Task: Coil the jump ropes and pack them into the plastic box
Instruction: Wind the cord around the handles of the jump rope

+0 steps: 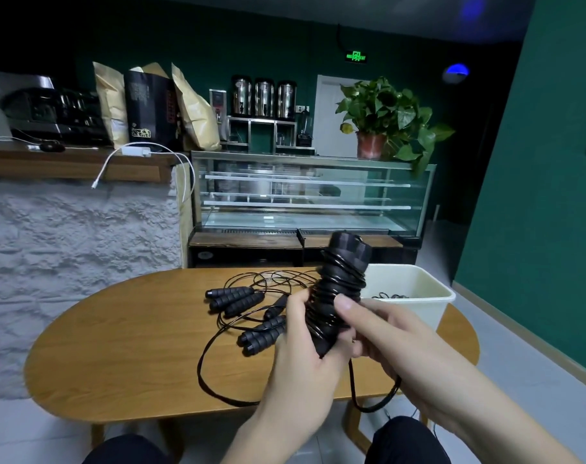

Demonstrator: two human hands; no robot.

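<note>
Black foam-handled jump rope bundle [338, 296], cord-wound, long axis tilted up and away, was gripped at its lower end by left hand [305, 356] and right hand [382, 333], cream plastic box [419, 289] just beyond (right hand nearer).

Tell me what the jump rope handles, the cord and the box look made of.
Handles: matte black with ribbed rings, probably foam or soft rubber.
Cord: thin, glossy black, likely plastic-coated; its core cannot be told.
Box: smooth, off-white, thin-walled, evidently moulded plastic.
Both the left hand and the right hand grip the wound bundle.
</note>
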